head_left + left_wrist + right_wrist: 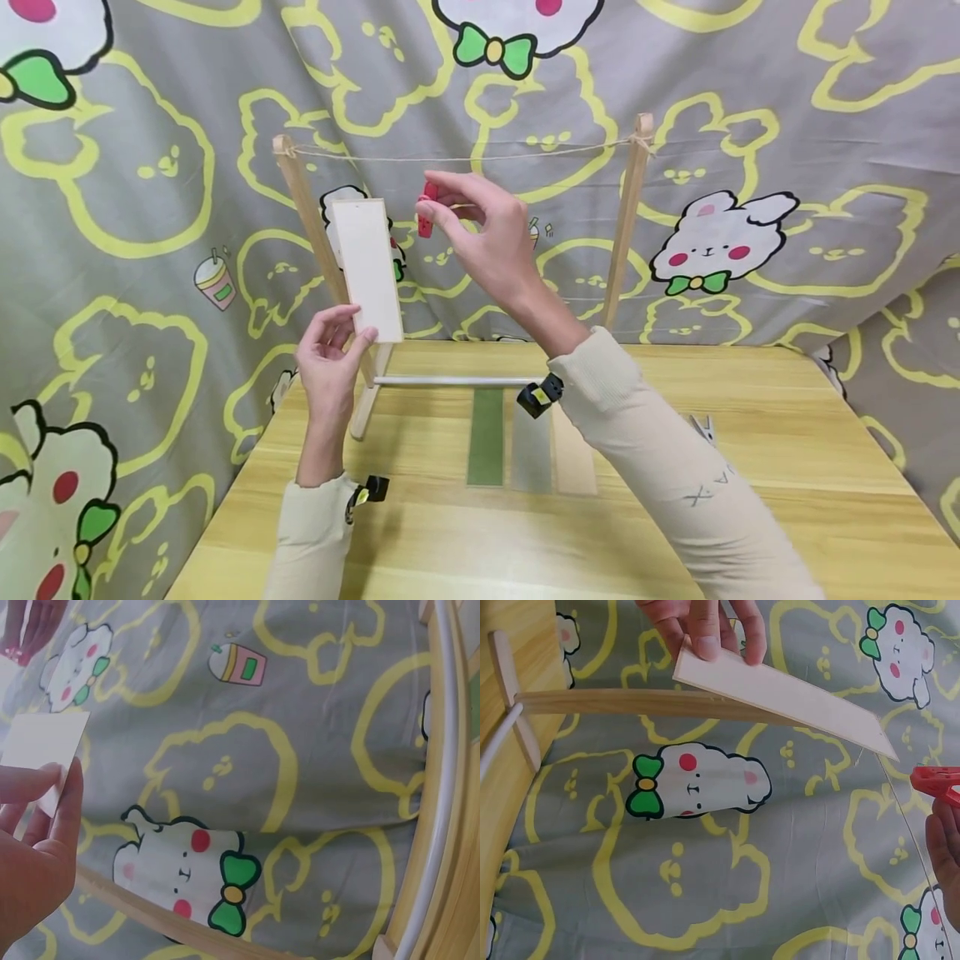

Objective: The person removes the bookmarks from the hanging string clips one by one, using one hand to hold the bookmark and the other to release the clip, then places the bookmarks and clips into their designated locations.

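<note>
My left hand (330,354) pinches the lower end of a cream rectangular card (369,271) between thumb and fingers, holding it upright in front of the left post. In the left wrist view, the thumb of my left hand (34,832) lies over the face of the card (45,742). To the right of the card's top, my right hand (491,237) pinches a red clothespin (427,210). A thin string (457,158) runs between two wooden posts, a little above the clothespin. The right wrist view shows the red clothespin (934,778) close to the card's upper end.
The left post (307,212) and right post (628,225) join low down by a white rod (450,381). Green (486,437), grey (531,454) and beige (573,458) strips lie on the wooden table (420,533). A grey clothespin (703,428) lies beside my right sleeve. Patterned cloth (712,308) hangs behind.
</note>
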`<state>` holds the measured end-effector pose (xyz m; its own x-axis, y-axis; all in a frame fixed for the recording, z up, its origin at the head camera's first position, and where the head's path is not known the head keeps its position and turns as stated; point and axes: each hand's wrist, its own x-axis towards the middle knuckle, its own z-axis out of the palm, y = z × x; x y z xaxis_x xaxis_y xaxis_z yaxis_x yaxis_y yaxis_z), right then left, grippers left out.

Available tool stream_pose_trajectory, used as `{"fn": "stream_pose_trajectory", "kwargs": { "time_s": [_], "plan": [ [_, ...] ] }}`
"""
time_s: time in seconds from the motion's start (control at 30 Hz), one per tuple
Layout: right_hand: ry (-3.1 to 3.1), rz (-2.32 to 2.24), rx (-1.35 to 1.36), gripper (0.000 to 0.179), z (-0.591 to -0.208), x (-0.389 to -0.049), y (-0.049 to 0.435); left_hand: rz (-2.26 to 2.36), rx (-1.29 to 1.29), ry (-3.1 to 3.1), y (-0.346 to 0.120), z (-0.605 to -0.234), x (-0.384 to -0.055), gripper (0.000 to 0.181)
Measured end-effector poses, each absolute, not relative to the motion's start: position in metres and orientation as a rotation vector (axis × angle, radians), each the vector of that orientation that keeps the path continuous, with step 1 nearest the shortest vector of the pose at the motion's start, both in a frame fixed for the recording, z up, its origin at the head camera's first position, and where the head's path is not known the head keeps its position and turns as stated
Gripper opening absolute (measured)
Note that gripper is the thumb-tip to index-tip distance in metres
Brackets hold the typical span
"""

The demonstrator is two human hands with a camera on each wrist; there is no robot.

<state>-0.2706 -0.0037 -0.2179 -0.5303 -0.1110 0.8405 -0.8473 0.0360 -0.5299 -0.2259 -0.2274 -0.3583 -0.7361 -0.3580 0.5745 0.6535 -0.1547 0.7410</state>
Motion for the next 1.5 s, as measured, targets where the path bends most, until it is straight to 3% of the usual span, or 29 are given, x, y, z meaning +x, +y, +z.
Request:
{"fn": "stream_pose_trajectory", "kwargs": {
  "time_s": [1.5],
  "plan": [
    [-1.618, 1.734, 0.838, 0.035, -0.301, -0.228, 0.066, -2.0, -0.441, -1.543, -0.203, -0.39, -0.205, 0.042]
  ]
}}
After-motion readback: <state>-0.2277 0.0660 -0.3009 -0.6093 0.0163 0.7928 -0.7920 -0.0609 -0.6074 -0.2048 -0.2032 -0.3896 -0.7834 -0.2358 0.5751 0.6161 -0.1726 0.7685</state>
